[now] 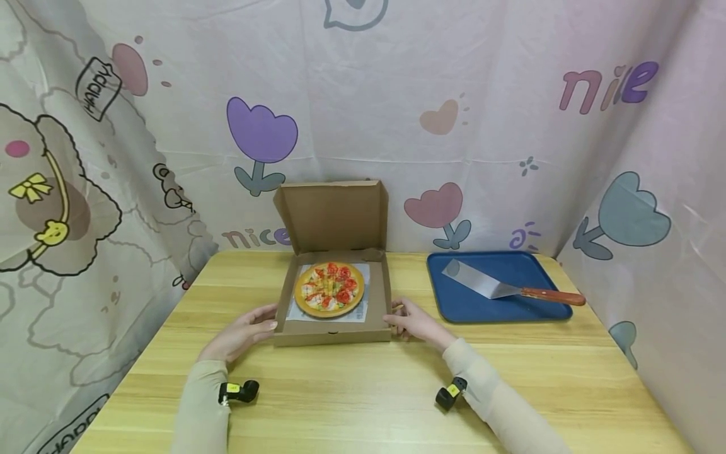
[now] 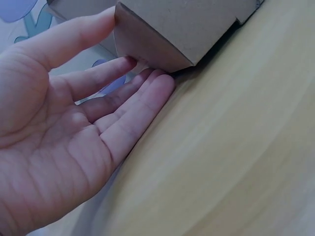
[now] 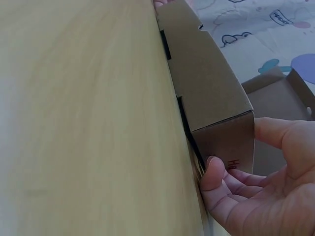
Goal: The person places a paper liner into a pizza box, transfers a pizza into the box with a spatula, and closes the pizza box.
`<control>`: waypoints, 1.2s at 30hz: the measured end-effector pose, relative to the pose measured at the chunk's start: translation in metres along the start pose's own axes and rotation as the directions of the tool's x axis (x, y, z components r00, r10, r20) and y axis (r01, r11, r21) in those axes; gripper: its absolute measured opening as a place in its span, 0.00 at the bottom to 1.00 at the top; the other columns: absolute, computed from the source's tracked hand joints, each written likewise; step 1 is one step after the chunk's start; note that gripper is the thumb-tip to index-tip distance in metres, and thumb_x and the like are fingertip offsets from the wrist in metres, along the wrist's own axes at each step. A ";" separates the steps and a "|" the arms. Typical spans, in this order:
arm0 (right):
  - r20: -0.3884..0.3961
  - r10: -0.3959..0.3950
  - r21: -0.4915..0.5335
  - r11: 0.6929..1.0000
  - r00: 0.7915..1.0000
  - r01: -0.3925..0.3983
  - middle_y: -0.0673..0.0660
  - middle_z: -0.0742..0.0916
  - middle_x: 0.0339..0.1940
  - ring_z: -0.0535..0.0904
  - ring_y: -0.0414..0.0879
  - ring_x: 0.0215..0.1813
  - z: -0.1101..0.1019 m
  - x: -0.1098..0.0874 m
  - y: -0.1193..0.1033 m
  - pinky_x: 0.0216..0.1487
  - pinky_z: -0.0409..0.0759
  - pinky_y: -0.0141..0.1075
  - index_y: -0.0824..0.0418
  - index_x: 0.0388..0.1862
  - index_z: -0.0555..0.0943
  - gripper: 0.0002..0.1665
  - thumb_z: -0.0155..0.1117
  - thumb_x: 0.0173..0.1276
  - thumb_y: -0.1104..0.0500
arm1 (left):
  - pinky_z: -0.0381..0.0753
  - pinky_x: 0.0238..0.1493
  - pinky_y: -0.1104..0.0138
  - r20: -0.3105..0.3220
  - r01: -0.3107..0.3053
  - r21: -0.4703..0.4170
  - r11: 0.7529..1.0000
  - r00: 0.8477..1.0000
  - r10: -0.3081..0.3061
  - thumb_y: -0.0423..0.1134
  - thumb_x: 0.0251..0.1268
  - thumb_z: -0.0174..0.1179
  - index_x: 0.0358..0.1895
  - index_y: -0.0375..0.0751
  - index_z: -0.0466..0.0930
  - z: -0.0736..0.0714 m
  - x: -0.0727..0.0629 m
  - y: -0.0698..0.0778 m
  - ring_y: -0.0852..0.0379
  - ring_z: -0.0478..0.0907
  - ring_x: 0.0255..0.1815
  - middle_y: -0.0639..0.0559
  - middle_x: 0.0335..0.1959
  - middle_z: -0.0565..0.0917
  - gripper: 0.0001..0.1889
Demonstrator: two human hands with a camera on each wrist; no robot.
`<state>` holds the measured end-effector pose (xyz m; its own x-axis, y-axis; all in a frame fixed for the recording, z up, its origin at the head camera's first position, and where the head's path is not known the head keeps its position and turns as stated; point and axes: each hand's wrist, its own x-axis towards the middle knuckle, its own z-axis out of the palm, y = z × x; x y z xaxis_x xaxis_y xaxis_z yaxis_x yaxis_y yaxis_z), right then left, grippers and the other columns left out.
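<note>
An open cardboard pizza box (image 1: pixel 331 338) stands on the table with its lid raised at the back. Inside, a small round pizza (image 1: pixel 329 289) topped with red slices lies on a sheet of printed paper (image 1: pixel 358 309). My left hand (image 1: pixel 246 333) is at the box's front left corner; its nearly straight fingers touch the side wall and reach its lower edge, the thumb at the upper edge. At the front right corner, my right hand (image 1: pixel 416 321) grips the side wall, thumb at the top edge and fingers (image 3: pixel 214 174) curled by the bottom edge.
To the right lies a blue tray (image 1: pixel 454 309) bearing a metal spatula (image 1: pixel 473 280) whose wooden handle (image 1: pixel 553 296) sticks out past the tray's right rim. A printed curtain (image 1: pixel 363 113) hangs close behind the table (image 1: pixel 340 397) and along both sides.
</note>
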<state>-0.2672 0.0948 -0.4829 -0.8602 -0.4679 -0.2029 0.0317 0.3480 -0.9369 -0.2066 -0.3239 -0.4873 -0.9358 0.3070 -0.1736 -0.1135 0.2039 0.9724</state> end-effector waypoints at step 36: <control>-0.036 0.012 -0.034 0.999 0.999 -0.013 0.54 0.76 0.28 0.70 0.43 0.23 -0.049 -0.044 0.021 0.21 0.74 0.31 0.70 0.66 0.59 0.35 0.60 0.72 0.52 | 0.71 0.69 0.57 0.089 -0.028 -0.021 0.999 0.996 0.029 0.41 0.71 0.56 0.77 0.33 0.46 0.055 0.033 0.013 0.36 0.60 0.73 0.33 0.77 0.50 0.39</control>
<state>-0.2535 0.1626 -0.4799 -0.8777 -0.4337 -0.2037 0.0259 0.3816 -0.9240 -0.2209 -0.2596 -0.4891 -0.9055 0.3939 -0.1581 -0.0945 0.1761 0.9798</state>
